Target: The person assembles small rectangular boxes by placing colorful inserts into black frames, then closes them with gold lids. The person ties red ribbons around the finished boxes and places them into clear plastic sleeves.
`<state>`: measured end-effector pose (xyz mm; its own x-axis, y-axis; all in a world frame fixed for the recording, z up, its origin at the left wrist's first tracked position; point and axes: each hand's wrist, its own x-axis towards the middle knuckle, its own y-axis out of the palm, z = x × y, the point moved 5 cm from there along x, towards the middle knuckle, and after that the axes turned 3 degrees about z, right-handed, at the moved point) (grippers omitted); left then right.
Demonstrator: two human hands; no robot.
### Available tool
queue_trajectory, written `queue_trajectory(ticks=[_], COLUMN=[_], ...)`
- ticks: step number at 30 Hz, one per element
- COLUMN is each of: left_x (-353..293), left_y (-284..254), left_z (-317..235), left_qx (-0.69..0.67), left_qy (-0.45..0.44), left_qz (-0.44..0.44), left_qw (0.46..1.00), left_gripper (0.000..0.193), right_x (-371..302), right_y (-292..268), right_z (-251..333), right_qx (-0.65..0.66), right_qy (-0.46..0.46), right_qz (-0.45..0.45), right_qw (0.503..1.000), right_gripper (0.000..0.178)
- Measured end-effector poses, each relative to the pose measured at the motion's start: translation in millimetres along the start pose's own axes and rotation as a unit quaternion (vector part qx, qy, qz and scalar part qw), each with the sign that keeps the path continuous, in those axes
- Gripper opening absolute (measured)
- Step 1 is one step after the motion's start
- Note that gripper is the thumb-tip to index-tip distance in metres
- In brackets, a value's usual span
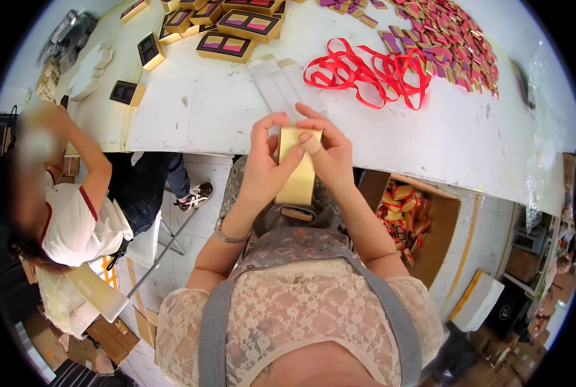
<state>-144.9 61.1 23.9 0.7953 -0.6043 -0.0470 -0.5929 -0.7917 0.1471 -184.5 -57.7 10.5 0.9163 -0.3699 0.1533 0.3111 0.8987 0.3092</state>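
A long gold box (296, 184) is held between both my hands in front of me, close to the table's front edge. My left hand (267, 161) grips its left side, thumb on the gold face and fingers curled near the far end. On the right side my right hand (332, 153) holds the same box, its thumb pressed on the face near the far end. The fingers partly hide that end. Just beyond the hands lie clear plastic sleeves (275, 80). A loose tangle of red ribbon (372, 71) rests farther right on the table.
Gold boxes with dark inserts (227, 46) are heaped at the far left. Small purple, red and gold pieces (452, 39) cover the far right. Below the white table (198, 126), a cardboard box (444, 222) holds red-and-gold items. Another person (85, 206) sits at the left.
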Motion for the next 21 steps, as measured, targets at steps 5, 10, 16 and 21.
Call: queue_trajectory(ticks=[5,10,16,21], left_x=[1.7,-6.6,-12.1,-7.6], left_y=[2.1,5.4,4.4,-0.9], left_z=[10.3,6.4,-3.6,2.2], left_qx=[-0.015,0.071,0.048,0.011], left_qy=[0.025,0.022,0.106,0.062], left_qz=[0.037,0.023,0.010,-0.005], left_qw=[0.999,0.997,0.993,0.998], left_gripper=[0.039,0.042,0.040,0.029], right_x=[-13.0,2.2,10.6,-7.9], right_y=[-3.9,-9.7,-18.0,-9.4], right_z=[-0.1,13.0,25.1,34.8], right_qx=[-0.115,0.014,-0.050,-0.015], right_qy=[-0.102,0.124,0.171,0.122], right_qz=[-0.079,-0.016,0.062,0.087], right_qw=[0.985,0.992,0.982,0.989], right_gripper=[0.022,0.018,0.020,0.019])
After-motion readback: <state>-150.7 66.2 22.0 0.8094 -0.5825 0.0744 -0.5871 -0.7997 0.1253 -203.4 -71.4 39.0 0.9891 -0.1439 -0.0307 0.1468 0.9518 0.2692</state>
